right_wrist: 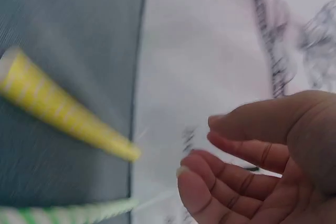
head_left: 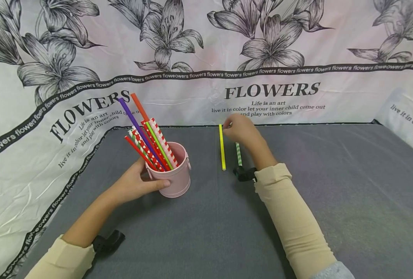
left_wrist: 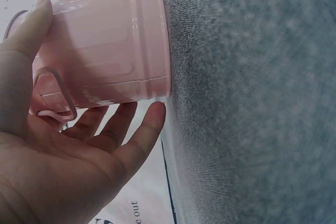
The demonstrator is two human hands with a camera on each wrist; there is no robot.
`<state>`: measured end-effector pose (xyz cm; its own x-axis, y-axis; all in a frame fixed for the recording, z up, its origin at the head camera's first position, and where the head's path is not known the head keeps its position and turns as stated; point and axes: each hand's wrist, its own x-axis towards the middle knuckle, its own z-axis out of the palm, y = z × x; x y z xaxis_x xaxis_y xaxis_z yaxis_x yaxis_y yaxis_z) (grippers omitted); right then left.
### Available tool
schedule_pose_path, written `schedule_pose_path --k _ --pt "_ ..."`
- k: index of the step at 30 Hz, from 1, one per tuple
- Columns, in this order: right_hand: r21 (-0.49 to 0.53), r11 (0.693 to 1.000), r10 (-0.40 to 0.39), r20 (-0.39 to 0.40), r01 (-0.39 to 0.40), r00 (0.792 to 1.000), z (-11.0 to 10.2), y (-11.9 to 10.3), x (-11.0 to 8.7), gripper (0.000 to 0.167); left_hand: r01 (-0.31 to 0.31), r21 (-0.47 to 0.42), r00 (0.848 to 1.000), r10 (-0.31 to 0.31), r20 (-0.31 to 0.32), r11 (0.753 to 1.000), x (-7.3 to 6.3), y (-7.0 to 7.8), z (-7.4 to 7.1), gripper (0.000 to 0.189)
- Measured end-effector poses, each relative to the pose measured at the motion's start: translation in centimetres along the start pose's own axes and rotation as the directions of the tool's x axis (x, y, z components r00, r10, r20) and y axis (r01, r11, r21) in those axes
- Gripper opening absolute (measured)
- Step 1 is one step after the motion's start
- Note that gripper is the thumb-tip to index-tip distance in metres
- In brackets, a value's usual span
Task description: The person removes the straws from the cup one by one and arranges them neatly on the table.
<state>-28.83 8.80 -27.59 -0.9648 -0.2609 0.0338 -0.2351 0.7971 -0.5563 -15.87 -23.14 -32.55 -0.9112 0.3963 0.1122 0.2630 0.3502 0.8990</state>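
My left hand (head_left: 140, 184) grips a pink metal bucket (head_left: 175, 182) standing on the grey tabletop, thumb across its front. In the left wrist view, fingers reach along the far side of the bucket (left_wrist: 105, 51), by its small wire handle. Several paper straws (head_left: 154, 145), plain, heart-patterned and striped, lean leftward inside it. Over the far part of the table, my right hand (head_left: 242, 131) has loosely bent fingers and holds nothing. Beside it lies a yellow straw (head_left: 221, 149); a green-and-white striped straw (head_left: 239, 155) is partly hidden under the right wrist.
A white cloth (head_left: 192, 97) printed with flowers and lettering rises behind the grey table (head_left: 331, 186) and along its left side. Black wrist straps (head_left: 108, 242) show at both wrists.
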Motion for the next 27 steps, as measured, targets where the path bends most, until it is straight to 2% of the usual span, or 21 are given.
schedule_pose_path --k 4,8,14,18,20,23,27 --pt "0.115 0.988 -0.106 -0.005 0.106 0.994 -0.3 -2.5 -1.0 0.012 -0.003 -0.003 1.000 0.003 -0.001 1.000 0.0 0.0 0.1 0.081" --pt "0.169 0.959 -0.226 -0.029 0.227 0.974 0.0 -5.0 -2.0 0.009 0.000 0.004 1.000 0.000 -0.004 1.000 0.0 0.0 0.1 0.081" --pt "0.235 0.898 -0.376 -0.032 0.373 0.926 1.1 -8.0 -3.4 0.006 -0.010 0.003 1.000 0.010 0.001 1.000 0.0 -0.1 0.0 0.081" --pt "0.260 0.847 -0.466 -0.057 0.464 0.883 1.9 -9.4 -4.3 0.007 -0.017 -0.003 1.000 0.017 0.004 1.000 0.1 -0.1 0.0 0.079" --pt "0.271 0.830 -0.493 -0.056 0.488 0.868 2.2 -10.1 -4.8 0.009 -0.021 -0.003 1.000 0.021 0.007 1.000 0.1 -0.1 0.0 0.078" --pt "0.283 0.819 -0.509 -0.044 0.499 0.860 2.9 -10.9 -5.4 0.012 -0.021 -0.001 1.000 0.021 0.009 1.000 0.1 -0.1 0.0 0.078" --pt "0.268 0.835 -0.501 0.005 0.481 0.866 3.7 -11.7 -5.9 0.015 -0.025 -0.005 1.000 0.025 0.012 1.000 0.1 -0.1 0.0 0.080"
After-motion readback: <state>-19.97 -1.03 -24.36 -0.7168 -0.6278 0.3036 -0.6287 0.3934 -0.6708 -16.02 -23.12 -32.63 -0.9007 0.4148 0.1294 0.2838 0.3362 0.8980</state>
